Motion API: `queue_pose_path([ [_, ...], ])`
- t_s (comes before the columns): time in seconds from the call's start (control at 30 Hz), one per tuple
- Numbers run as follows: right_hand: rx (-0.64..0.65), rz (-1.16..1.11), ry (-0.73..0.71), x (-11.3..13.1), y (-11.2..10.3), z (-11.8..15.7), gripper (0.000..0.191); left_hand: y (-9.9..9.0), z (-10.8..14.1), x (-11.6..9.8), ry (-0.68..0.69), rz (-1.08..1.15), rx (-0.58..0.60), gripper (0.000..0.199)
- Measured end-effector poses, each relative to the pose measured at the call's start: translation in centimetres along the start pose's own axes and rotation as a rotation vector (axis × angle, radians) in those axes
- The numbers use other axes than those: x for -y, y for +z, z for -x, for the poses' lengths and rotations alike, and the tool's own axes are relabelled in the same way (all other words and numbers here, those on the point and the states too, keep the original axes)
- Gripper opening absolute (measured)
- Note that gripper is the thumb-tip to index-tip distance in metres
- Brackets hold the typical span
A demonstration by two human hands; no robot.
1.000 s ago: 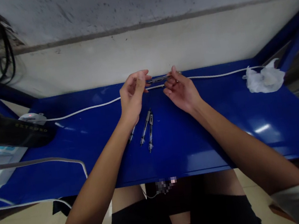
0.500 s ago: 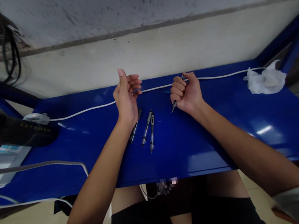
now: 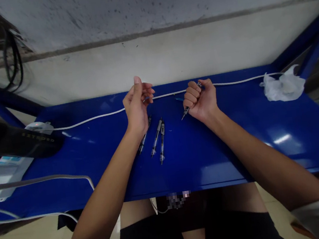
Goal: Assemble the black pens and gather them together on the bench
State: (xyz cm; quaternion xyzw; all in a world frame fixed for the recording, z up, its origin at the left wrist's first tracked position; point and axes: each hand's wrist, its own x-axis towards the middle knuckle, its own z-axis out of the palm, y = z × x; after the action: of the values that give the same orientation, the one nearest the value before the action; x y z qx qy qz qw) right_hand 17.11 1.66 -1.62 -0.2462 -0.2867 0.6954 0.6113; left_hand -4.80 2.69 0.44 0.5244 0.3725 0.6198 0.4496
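Swung from level to a tip-down slant: one pen [image 3: 186,111], clenched in right hand [image 3: 200,102], apparently for steadiness; left hand [image 3: 136,109] half-uncurled, seemingly empty, near three pens [image 3: 156,136]

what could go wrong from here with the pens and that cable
The right hand is closed round a pen whose pointed end sticks out below the fist, so it might mark the blue table if it touches. The left hand is open, its wrist close to the leftmost pen in this view, and might nudge that one if it lowers. The white cable passes behind both hands, so a finger might catch it.
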Motion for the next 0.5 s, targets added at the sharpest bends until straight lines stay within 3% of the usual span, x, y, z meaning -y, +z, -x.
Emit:
queue_pose_path([
  [0.13,0.000,0.040,0.007,0.1,0.4,0.1,0.060,0.1,0.5,-0.4,0.094,-0.064,0.110,0.047],
  [0.27,-0.095,0.095,0.006,0.2,0.9,0.2,0.063,0.3,1.5,-0.4,0.226,-0.373,0.409,0.032],
  [0.37,-0.147,0.059,-0.020,0.1,1.0,0.2,0.062,0.4,2.3,0.3,0.287,-0.580,0.596,0.032],
  [0.43,-0.143,0.035,-0.057,0.1,0.9,0.2,0.061,0.6,2.6,0.8,0.286,-0.598,0.640,0.025],
  [0.5,-0.141,0.052,-0.079,0.1,1.0,0.2,0.062,0.7,2.6,1.1,0.265,-0.548,0.607,0.019],
])
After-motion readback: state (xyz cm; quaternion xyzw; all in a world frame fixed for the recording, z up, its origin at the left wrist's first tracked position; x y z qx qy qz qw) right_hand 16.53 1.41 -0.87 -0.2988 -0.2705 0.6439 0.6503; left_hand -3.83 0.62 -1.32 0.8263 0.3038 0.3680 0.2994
